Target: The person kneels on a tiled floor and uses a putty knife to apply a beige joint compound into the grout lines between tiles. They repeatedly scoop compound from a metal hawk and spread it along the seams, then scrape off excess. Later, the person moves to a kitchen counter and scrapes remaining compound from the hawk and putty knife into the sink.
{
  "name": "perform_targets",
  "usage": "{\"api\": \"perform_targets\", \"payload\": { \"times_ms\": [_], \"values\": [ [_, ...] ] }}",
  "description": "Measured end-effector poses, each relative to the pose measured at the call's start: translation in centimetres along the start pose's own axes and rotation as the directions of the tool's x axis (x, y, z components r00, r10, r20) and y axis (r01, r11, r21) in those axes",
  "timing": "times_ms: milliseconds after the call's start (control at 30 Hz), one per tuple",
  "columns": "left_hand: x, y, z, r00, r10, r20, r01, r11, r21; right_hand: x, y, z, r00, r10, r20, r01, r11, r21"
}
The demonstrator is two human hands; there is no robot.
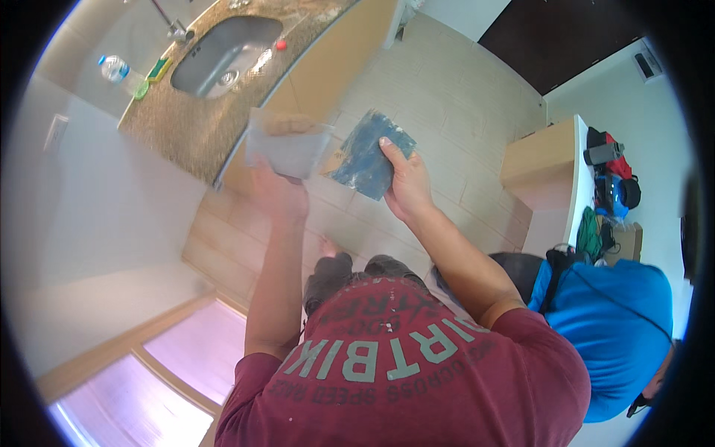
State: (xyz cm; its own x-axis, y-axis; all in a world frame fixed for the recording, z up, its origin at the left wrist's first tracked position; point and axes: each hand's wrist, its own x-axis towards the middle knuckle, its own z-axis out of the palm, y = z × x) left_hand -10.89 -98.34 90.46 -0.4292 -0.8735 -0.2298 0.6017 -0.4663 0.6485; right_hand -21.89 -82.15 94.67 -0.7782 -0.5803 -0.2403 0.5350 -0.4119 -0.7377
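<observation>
My right hand [408, 185] grips a stiff-looking, worn blue-grey square sheet [365, 160], thumb on top and fingers underneath. Pale and tan patches mark its face and left corner; its material is not certain. To its left, my left hand [281, 190] is closed on a pale grey, translucent-looking flat piece [294, 153], smeared by motion. Some of the fingers show along its far edge. The two pieces are close together in front of me, above the floor, and the left one is near the counter's edge.
A granite counter [167, 134] with a steel sink [186, 74] lies far left, holding a sponge [159, 70], a plastic bottle [115, 68] and a red cap-like item [281, 45]. On the right, a person in a blue shirt [611, 328] is beside a cluttered white-edged shelf [577, 186].
</observation>
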Motion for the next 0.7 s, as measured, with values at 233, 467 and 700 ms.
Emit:
{"api": "perform_targets", "payload": {
  "times_ms": [233,467,700],
  "values": [
    [13.9,-2.0,12.3,0.974,-0.020,0.226,-0.062,0.935,0.348,19.4,-3.1,5.6,0.969,-0.166,-0.181,0.139,0.978,-0.156],
    [21.9,-4.3,18.5,0.912,0.069,0.404,-0.384,0.492,0.782,37.3,-8.7,7.2,0.973,-0.208,0.095,0.219,0.968,-0.119],
    [28.9,-6.8,19.9,0.983,0.124,0.135,-0.176,0.432,0.885,63.9,-9.7,11.4,0.958,-0.217,0.189,0.259,0.363,-0.895]
  ]
}}
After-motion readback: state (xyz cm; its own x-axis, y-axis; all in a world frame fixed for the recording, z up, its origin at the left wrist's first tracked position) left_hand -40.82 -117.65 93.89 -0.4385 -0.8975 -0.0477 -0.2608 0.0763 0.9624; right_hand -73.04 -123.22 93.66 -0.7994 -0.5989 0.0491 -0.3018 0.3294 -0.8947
